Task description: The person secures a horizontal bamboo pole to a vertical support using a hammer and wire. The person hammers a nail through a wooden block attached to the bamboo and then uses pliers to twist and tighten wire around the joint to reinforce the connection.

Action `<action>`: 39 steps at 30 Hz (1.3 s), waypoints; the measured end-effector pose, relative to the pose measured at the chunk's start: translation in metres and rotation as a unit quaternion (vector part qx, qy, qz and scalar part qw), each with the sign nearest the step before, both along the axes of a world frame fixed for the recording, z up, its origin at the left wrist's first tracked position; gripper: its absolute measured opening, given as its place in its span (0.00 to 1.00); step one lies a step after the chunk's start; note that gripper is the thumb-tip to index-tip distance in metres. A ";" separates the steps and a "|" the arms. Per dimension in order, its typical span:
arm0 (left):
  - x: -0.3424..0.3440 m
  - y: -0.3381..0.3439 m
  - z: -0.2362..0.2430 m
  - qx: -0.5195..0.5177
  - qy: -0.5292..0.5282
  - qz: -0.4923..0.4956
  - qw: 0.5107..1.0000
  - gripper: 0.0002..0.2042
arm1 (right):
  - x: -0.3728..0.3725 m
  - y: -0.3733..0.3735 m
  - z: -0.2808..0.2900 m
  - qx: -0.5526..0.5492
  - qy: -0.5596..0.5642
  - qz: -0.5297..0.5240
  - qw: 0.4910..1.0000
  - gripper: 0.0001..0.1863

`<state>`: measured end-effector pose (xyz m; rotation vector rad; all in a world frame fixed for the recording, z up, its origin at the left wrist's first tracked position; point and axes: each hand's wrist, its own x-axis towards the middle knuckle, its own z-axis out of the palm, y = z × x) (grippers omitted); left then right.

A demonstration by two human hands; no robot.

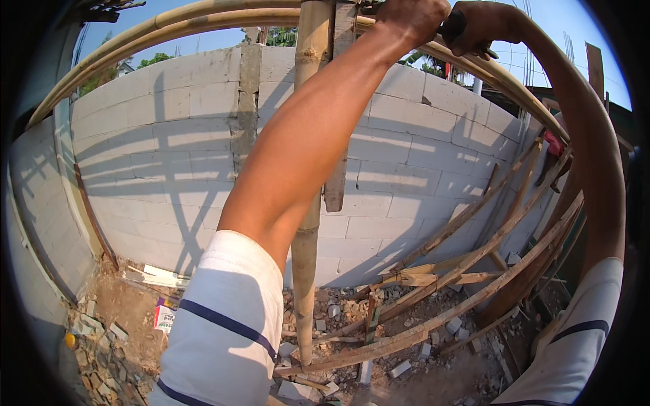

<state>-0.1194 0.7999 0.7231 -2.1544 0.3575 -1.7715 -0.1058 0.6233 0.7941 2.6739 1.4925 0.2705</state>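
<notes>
Both my arms reach up to the top of the view, where horizontal bamboo poles (203,21) cross an upright bamboo pole (306,237). My left hand (414,19) is closed at the upper edge, beside a rough wooden board (336,183) on the upright pole; what its fingers hold is hidden. Just to its right, my right hand (486,27) is wrapped round a dark handle (452,24) that points toward my left hand. A small dark end shows below the right fingers. The tool's kind cannot be made out.
A pale block wall (196,162) stands behind, striped with shadows. Long timber strips (467,304) slant across the lower right. Rubble and broken blocks (400,369) litter the ground, with a printed bag (164,315) at the left. A person in red (554,145) is partly seen far right.
</notes>
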 end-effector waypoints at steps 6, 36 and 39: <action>-0.001 0.010 0.010 -0.032 -0.010 -0.030 0.999 0.11 | -0.009 0.002 -0.069 0.198 -0.512 0.006 0.836 0.31; -0.051 0.100 -0.106 -0.357 -0.089 -0.105 0.924 0.48 | 0.052 0.024 -0.132 0.333 -0.643 0.017 0.689 0.25; -0.052 0.102 -0.107 -0.355 -0.077 -0.111 0.925 0.47 | 0.051 0.044 -0.159 0.398 -0.629 0.022 0.668 0.12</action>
